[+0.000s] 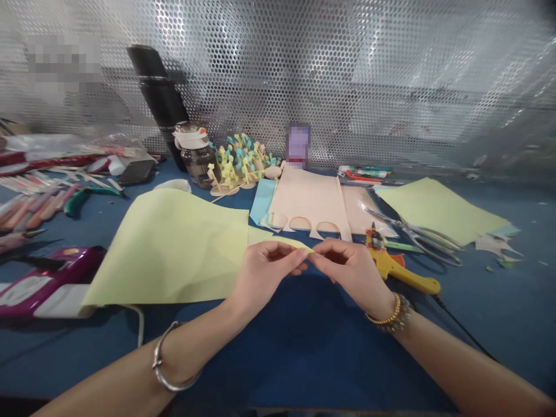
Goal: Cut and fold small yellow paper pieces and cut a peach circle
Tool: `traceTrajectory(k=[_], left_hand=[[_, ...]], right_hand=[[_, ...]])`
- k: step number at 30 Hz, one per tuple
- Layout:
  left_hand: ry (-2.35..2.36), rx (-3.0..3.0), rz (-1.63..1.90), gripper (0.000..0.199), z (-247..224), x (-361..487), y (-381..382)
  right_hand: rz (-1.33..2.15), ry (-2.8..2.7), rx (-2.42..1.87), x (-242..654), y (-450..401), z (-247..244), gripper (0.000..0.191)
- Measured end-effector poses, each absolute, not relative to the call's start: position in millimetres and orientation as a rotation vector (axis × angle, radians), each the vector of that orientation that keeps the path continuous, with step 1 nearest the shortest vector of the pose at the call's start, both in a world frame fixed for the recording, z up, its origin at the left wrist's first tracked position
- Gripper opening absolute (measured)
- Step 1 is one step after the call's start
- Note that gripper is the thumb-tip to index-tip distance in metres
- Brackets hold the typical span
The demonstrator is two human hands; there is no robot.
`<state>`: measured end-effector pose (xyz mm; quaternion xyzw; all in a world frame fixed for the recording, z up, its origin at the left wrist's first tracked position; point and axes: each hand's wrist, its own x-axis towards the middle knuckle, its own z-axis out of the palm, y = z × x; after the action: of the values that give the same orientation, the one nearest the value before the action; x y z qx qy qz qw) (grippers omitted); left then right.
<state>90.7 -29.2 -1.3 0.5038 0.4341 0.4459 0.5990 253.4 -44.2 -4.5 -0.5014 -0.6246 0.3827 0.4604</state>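
Between my two hands, near the middle of the view, is a small piece of yellow paper [296, 243]. My left hand [266, 269] pinches it between thumb and fingers. The fingertips of my right hand [350, 269] close on its right end, touching or nearly touching the left thumb. A large curled sheet of yellow-green paper [178, 249] lies just left of my left hand. Behind the hands rests a pale pink sheet [310, 197] with rounded cutouts along its near edge. A yellow glue gun [403, 273] lies beside my right hand.
Scissors [428, 234] and more yellow-green paper [443, 208] lie at the right. Small paper flowers [241, 162], a dark jar [197, 159] and a tall black bottle [158, 98] stand behind. At the left are a purple device [47, 278] and green pliers [87, 197].
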Motion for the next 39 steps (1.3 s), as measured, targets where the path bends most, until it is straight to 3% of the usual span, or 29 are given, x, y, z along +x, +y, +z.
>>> traceTrajectory(k=[10, 39], left_hand=[[1.013, 1.142, 1.041, 0.022, -2, 90, -31], [0.942, 0.901, 0.991, 0.02, -5, 90, -27]], right_hand=[[0.995, -1.536, -1.23, 257, -43, -8, 0.023], [0.676, -1.633, -1.169, 260, -42, -16, 0.011]])
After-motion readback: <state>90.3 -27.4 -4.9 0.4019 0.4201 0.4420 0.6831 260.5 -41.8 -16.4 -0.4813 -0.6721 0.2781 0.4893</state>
